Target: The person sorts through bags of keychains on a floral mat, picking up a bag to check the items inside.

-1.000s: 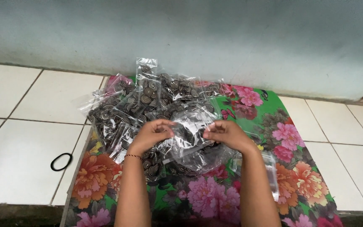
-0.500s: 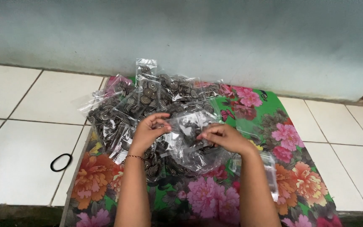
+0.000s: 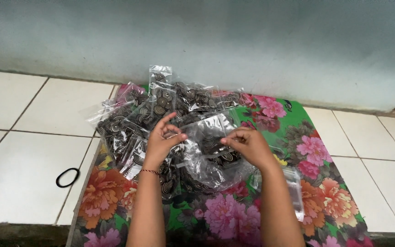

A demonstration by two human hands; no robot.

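Note:
My left hand and my right hand pinch the two upper corners of a small clear plastic bag holding dark round pieces with pale swirl patterns. The bag hangs between the hands, a little above a heap of similar filled clear bags. A thin bracelet circles my left wrist. What lies under the held bag is partly hidden.
A green cloth with large pink and orange flowers covers the white tiled floor. Several empty clear bags lie by my right forearm. A black hair tie lies on the tiles at left. A grey-blue wall stands behind.
My hands have moved apart along the bag's top edge, the left to the left and the right to the right. The heap has not moved.

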